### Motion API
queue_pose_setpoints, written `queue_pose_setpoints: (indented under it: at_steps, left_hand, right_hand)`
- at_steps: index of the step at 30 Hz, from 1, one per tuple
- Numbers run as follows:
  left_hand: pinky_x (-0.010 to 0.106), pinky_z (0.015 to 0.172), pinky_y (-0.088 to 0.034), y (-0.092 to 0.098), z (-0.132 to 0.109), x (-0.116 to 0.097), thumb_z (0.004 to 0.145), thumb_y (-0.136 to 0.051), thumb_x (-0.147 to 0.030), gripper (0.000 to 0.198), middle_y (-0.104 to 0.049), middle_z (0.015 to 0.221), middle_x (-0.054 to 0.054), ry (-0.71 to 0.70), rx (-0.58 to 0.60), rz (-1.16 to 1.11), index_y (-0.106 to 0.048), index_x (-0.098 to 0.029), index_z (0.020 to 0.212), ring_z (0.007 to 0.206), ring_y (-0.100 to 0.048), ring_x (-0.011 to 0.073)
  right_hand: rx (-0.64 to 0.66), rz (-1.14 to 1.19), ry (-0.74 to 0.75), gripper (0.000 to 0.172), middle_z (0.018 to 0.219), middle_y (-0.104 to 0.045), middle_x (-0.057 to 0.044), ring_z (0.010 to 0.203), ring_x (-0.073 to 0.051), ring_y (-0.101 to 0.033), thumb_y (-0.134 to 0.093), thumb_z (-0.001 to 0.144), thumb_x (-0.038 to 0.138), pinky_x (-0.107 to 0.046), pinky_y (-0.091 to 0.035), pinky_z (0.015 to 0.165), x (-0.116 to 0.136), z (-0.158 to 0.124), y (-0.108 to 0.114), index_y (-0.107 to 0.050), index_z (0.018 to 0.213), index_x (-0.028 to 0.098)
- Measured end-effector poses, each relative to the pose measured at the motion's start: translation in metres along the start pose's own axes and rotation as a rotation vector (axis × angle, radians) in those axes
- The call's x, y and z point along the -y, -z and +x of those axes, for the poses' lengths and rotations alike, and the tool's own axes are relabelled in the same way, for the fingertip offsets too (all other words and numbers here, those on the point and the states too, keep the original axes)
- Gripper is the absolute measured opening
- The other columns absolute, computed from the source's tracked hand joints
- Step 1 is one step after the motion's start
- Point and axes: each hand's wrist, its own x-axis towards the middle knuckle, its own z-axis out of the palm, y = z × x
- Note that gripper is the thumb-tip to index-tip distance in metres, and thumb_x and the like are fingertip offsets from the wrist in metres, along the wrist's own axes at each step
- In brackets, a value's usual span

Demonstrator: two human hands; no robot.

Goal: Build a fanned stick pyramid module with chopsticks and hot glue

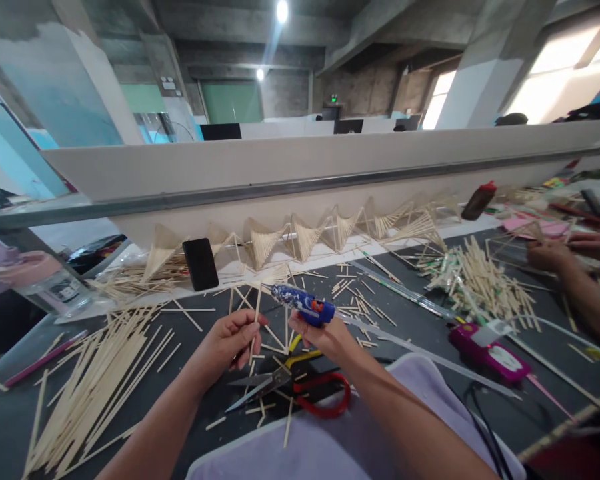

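Observation:
My left hand (pixel 237 339) pinches a thin wooden stick (pixel 257 313) that stands nearly upright. In my right hand (pixel 320 331) is a blue glue gun (pixel 303 303), its nozzle pointing left, close to the top of the held stick. A long clear glue stick (pixel 420 350) runs out of the gun's rear to the right. Behind the nozzle is a frame of thin sticks, partly hidden by the hands and gun. Red-handled scissors (pixel 325 395) and a yellow-handled pair (pixel 300 357) lie below my hands on the dark table.
Loose sticks (pixel 95 387) spread at the left, near a black phone (pixel 201 264) and a bottle (pixel 45 283). Twisted stick models (pixel 307 237) line the back. At the right are a stick pile (pixel 485 283), a magenta glue gun (pixel 490 350) and another person's hands (pixel 553 255).

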Motion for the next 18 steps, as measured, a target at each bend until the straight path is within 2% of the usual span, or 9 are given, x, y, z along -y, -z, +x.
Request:
queue_pose_setpoints:
  at_steps: [5,11,14,18]
  left_hand:
    - [0.014,0.033,-0.025,-0.0011,-0.0011,-0.0026,0.083,-0.051,-0.039,0.027,-0.057,0.058,-0.002,0.004,-0.012,0.022,-0.054,-0.016,0.097,0.034,-0.038,0.0031]
    - [0.014,0.033,-0.024,-0.0006,-0.0014,-0.0017,0.082,-0.052,-0.039,0.028,-0.056,0.058,-0.003,-0.004,-0.010,0.013,-0.055,-0.017,0.099,0.034,-0.038,0.0033]
    - [0.014,0.033,-0.024,-0.0005,-0.0015,-0.0013,0.082,-0.052,-0.040,0.030,-0.057,0.058,-0.003,0.000,-0.006,0.004,-0.055,-0.016,0.100,0.033,-0.039,0.0033]
    - [0.014,0.033,-0.024,0.0000,-0.0014,-0.0015,0.082,-0.052,-0.041,0.031,-0.057,0.058,-0.002,0.001,-0.003,0.009,-0.055,-0.015,0.100,0.034,-0.039,0.0035]
  right_hand:
    - [-0.070,0.025,-0.040,0.026,0.050,-0.050,0.003,0.038,-0.009,-0.044,-0.070,0.061,0.038,-0.024,-0.038,0.041,0.0009,-0.0006,-0.0025,-0.058,0.068,0.017]
    - [-0.114,-0.051,-0.082,0.019,0.040,-0.048,0.004,0.040,-0.012,-0.044,-0.069,0.061,0.033,-0.026,-0.038,0.045,0.0089,-0.0002,-0.0055,-0.055,0.059,0.019]
    - [-0.114,-0.067,-0.126,0.021,0.038,-0.046,0.004,0.038,-0.011,-0.042,-0.069,0.060,0.033,-0.027,-0.037,0.044,0.0074,0.0001,-0.0063,-0.054,0.055,0.020]
    - [-0.072,-0.080,-0.087,0.022,0.039,-0.048,0.004,0.039,-0.012,-0.045,-0.070,0.059,0.035,-0.026,-0.038,0.043,0.0037,-0.0008,-0.0049,-0.054,0.056,0.020]
